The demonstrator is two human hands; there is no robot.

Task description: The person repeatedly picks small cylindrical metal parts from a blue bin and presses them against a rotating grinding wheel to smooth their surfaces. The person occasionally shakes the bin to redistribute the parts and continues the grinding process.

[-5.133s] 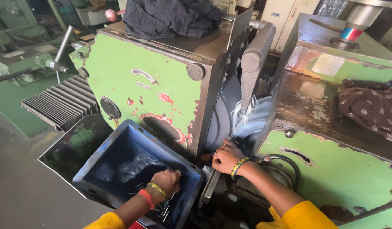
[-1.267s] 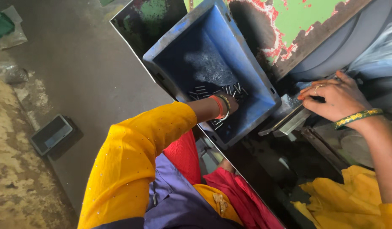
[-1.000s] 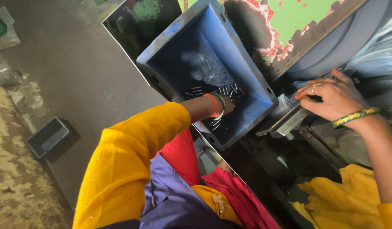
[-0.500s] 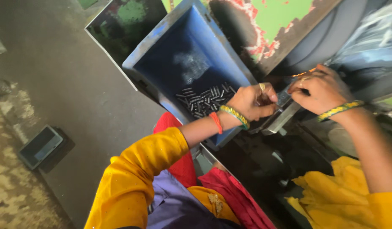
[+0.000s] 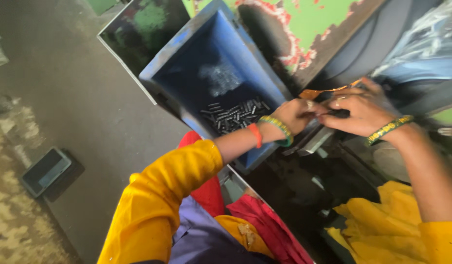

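Note:
A blue plastic bin (image 5: 187, 73) sits tilted against a green machine (image 5: 304, 29) with chipped red-edged paint. Several small dark metal pins (image 5: 234, 116) lie in the bin's lower corner. My left hand (image 5: 295, 115), with bangles on the wrist, is closed at the bin's right edge, fingers curled around small dark pins. My right hand (image 5: 358, 110), also wearing a bangle, meets it just to the right, pinching a dark pin between its fingertips above a grey metal channel (image 5: 315, 143).
A dark tray (image 5: 138, 34) with green stains leans behind the bin. A small dark rectangular block (image 5: 45, 171) lies on the grey concrete floor at left. My yellow sleeves and red and purple clothing fill the lower frame. Dark machine parts lie below my hands.
My left hand rose out of the bin's pile of pins and moved right to meet my right hand at the metal channel. The camera view swung slightly.

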